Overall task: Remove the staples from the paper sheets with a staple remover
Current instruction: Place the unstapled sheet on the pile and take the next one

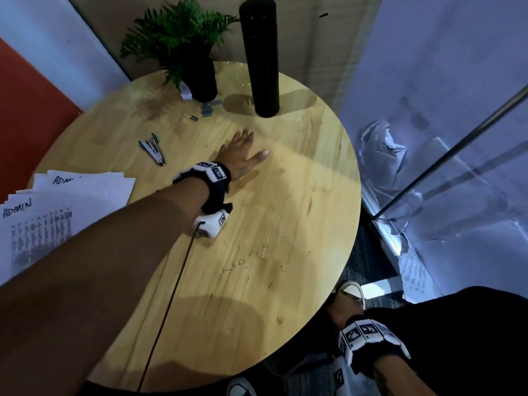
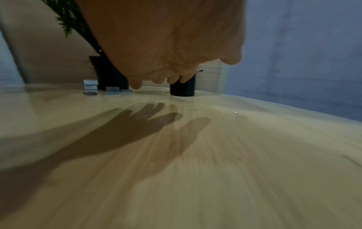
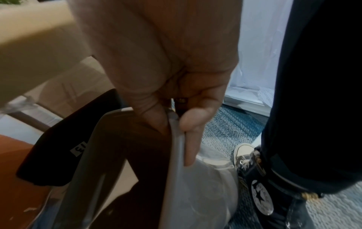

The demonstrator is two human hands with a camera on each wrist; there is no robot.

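Paper sheets (image 1: 57, 212) lie fanned in a loose stack at about nine o'clock on the round wooden table (image 1: 285, 224), overhanging its edge, with "ADMIN" handwritten on the top corners. They look light and floppy, likely to slide over one another, so I would pin a stack flat with one palm near its stapled corner and work there; which corner that is I cannot tell.

At twelve o'clock a tall black cylinder (image 1: 261, 58) stands upright, with a potted fern (image 1: 183, 44) beside it toward eleven. The left hand (image 1: 241, 154) reaches to the table's middle, palm down, fingers straight and spread, holding nothing; the left wrist view shows its shadow on the wood, so it seems to hover just above the surface. The right hand (image 3: 176, 99) is down off the table at five o'clock, thumb and fingers pinching the rim of a grey plastic bag (image 3: 197, 182).

Between ten and eleven o'clock lies the staple remover (image 1: 153, 148), a small metal tool with a green tip, well apart from both hands and from the sheets. It looks stiff and light; I would grip it by its handle end and keep clear of its pointed end. Small grey staple blocks (image 1: 207, 108) sit near the fern's pot. Smallest of all, bent loose staples (image 1: 245, 260) scatter from the centre toward six o'clock; they are springy, sharp bits, easier swept than pinched.
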